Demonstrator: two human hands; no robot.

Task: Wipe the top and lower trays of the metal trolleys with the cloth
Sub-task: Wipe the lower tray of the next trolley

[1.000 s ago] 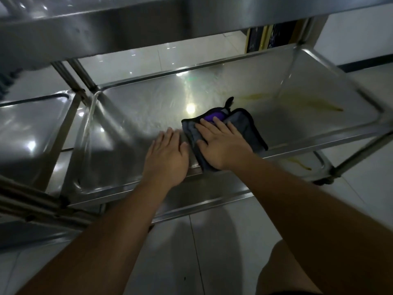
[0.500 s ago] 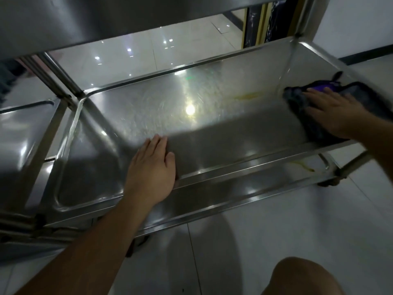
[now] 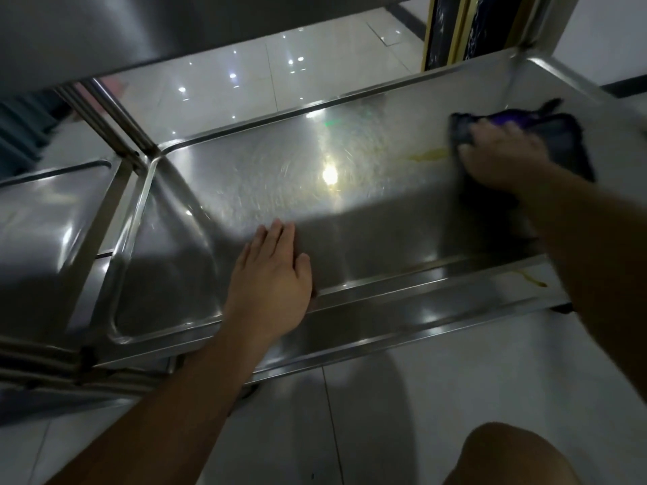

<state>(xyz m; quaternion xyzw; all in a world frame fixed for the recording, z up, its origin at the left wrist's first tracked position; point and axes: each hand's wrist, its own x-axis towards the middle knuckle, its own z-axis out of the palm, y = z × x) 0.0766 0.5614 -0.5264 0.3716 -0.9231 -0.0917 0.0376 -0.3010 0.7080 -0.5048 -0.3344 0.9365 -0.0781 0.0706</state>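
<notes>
- Nearest thing is a bare knee (image 3: pixel 504 456) at the bottom right, cut off by the frame, over pale floor tiles (image 3: pixel 367 414).
- left hand (image 3: pixel 271 274) lies flat on the near rim of the lower tray (image 3: pixel 385 218), fingers straight and together, holding nothing.
- right hand (image 3: pixel 504 159) is further back on the right, pressing the cloth (image 3: pixel 567 134) onto the tray. It's blurry, so the fingers are hard to read, but they look spread flat on top.
- Cloth is dark grey with a purple bit at its far edge, half hidden under the hand.
- Yellowish smear (image 3: pixel 429 155) just left of the cloth.
- Top tray (image 3: pixel 140 29) only shows its underside.
</notes>
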